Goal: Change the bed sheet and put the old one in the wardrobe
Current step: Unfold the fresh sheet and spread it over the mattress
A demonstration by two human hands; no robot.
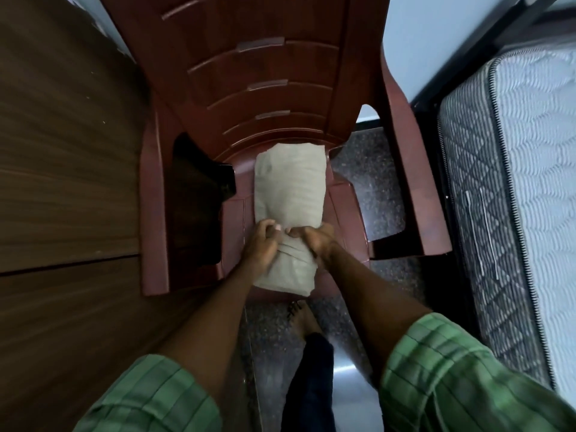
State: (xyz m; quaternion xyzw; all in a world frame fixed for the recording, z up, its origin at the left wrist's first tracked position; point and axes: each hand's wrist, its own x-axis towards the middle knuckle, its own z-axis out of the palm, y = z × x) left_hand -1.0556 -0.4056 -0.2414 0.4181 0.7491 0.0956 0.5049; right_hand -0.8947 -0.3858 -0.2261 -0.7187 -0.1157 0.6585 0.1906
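Both hands grip a folded sheet [288, 194] on a chair [249, 88].

The beige sheet lies lengthwise on the chair's seat, its near end at the front edge. The left hand [261, 241] and right hand [314, 240] curl their fingers over its near part, side by side, thumbs almost meeting. A bare mattress [511, 182] stands to the right, a wooden panel [62, 151] to the left.

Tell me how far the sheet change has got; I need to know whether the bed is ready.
Done: the mattress lies bare, so the old sheet appears off. In hand: both the left hand and right hand grip a folded beige sheet on the plastic chair. Left: covering the mattress; whether this is the old or fresh sheet cannot be told.
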